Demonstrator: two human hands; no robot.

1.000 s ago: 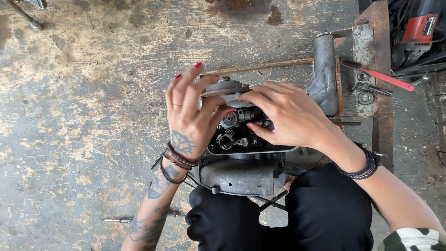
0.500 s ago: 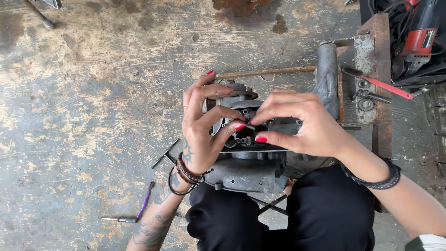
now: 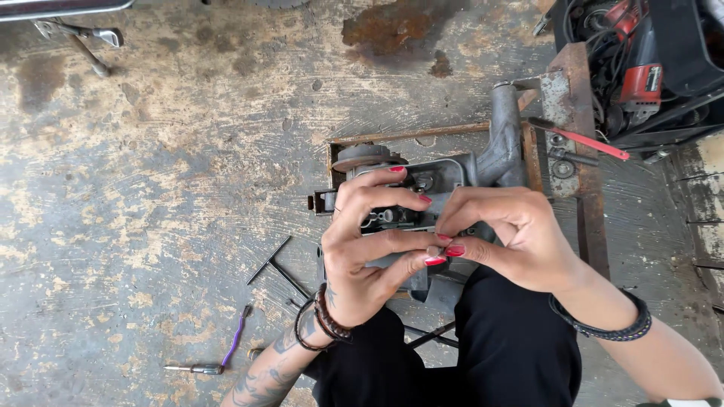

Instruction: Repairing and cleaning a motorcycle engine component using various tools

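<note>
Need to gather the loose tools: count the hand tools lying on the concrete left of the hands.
2: a black T-handle wrench just left of the left hand, and a purple-handled tool nearer the bottom edge. Others may lie hidden.

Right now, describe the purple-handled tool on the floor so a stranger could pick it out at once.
Start at the grey engine part that the left hand and right hand work on, then look down and left across the stained concrete floor. Past the black T-handle wrench lies the purple-handled tool: thin, slanted, the only purple thing there, just above a silver screwdriver.
</note>
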